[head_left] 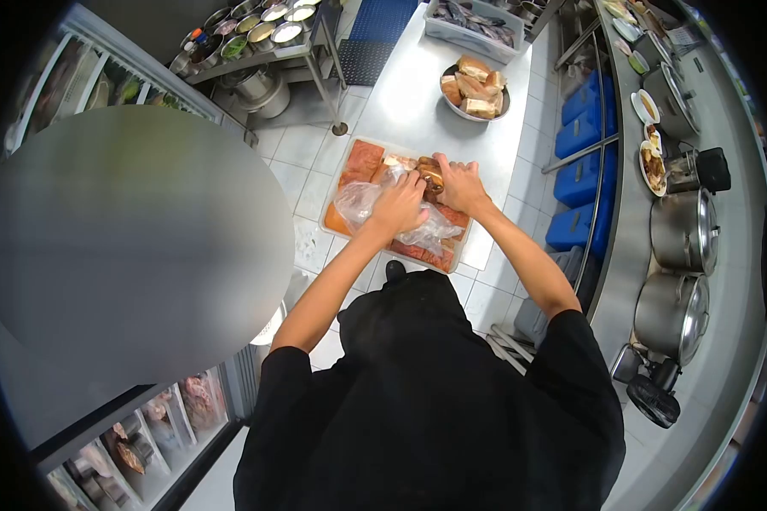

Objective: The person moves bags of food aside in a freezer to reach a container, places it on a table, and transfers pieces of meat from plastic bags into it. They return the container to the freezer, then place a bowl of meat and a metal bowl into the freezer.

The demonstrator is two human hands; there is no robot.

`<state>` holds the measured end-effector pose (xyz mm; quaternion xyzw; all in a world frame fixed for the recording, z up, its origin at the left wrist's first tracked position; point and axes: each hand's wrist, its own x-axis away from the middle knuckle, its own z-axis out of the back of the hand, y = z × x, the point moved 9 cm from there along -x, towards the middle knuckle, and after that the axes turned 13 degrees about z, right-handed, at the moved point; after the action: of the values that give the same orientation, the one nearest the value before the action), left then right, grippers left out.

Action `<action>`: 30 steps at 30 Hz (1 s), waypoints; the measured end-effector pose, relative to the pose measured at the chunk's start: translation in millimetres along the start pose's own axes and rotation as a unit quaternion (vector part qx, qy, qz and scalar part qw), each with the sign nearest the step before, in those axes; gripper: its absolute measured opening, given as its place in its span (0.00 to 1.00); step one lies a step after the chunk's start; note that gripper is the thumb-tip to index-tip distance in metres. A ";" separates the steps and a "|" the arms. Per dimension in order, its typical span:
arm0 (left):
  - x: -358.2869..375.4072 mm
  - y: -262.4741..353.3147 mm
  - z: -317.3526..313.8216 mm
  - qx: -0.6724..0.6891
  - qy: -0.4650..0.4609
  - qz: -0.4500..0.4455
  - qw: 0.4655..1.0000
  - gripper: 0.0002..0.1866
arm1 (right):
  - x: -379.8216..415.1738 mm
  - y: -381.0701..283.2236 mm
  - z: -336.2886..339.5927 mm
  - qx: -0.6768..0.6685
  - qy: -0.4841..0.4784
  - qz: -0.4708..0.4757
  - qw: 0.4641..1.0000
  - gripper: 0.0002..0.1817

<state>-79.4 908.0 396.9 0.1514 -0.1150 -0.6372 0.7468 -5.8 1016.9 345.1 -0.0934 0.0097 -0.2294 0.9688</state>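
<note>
A shallow clear tray (328, 204) holds flat orange-red slabs of food, perhaps fish or meat (363, 162), near the front end of the steel table. Across the slabs lies a crumpled clear plastic bag (356, 200). My left hand (400, 204) bears down on the bag with its fingers curled into the film. At the tray's far right, my right hand (460, 186) closes around the side of a glossy brown chunk of food (430, 175). Both hands are close together, and my left fingertips come near the chunk. What lies under my palms is hidden.
Farther up the steel table (400, 94) stand a metal bowl (488, 114) of wrapped blocks and a plastic tub (473, 44) of dark pieces. Pots (677, 230) line the right counter. Blue containers (575, 170) sit below it. An open fridge drawer (158, 434) is lower left.
</note>
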 end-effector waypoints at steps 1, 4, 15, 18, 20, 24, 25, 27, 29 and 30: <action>-6.1 -1.2 -3.6 -0.003 0.000 0.004 1.000 0.24 | -0.9 -0.1 3.0 -0.003 0.006 -0.001 1.000 0.47; -7.0 -13.8 -19.7 -0.006 -0.025 0.033 0.999 0.26 | -5.4 7.8 -2.6 -0.041 -0.016 -0.013 0.999 0.45; 13.0 -13.3 -47.4 0.035 -0.032 0.040 0.998 0.32 | -4.9 12.8 -6.9 -0.072 -0.018 -0.013 0.997 0.42; 26.2 -15.8 -44.9 0.061 0.007 0.033 0.998 0.34 | -5.8 7.7 -11.3 -0.013 -0.029 -0.018 0.999 0.43; 28.0 -14.8 -46.3 0.060 0.019 0.028 0.998 0.35 | -6.5 3.1 -9.8 0.023 -0.045 -0.027 0.998 0.44; 27.2 -17.3 -48.7 0.062 0.016 0.036 0.997 0.34 | -12.3 12.3 -26.2 -0.031 -0.114 -0.016 0.993 0.52; 26.0 -16.4 -49.6 0.058 0.007 0.045 0.997 0.33 | -11.3 13.5 -17.5 -0.075 -0.157 0.001 0.985 0.55; 23.4 -15.5 -48.5 0.051 -0.011 0.055 0.997 0.32 | -9.8 11.6 -12.6 -0.131 -0.195 0.008 0.972 0.58; 22.6 -14.2 -49.1 0.050 -0.029 0.061 0.996 0.31 | -7.8 12.3 -11.2 -0.154 -0.192 -0.009 0.969 0.60; 22.1 -14.2 -48.5 0.055 -0.030 0.065 0.996 0.32 | -7.4 9.4 -8.6 -0.125 -0.167 -0.005 0.978 0.59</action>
<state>-71.2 888.1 346.2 0.1656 -0.1822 -0.5840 0.7735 -8.8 1026.9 334.7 -0.2511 -0.1239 -0.2119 0.9363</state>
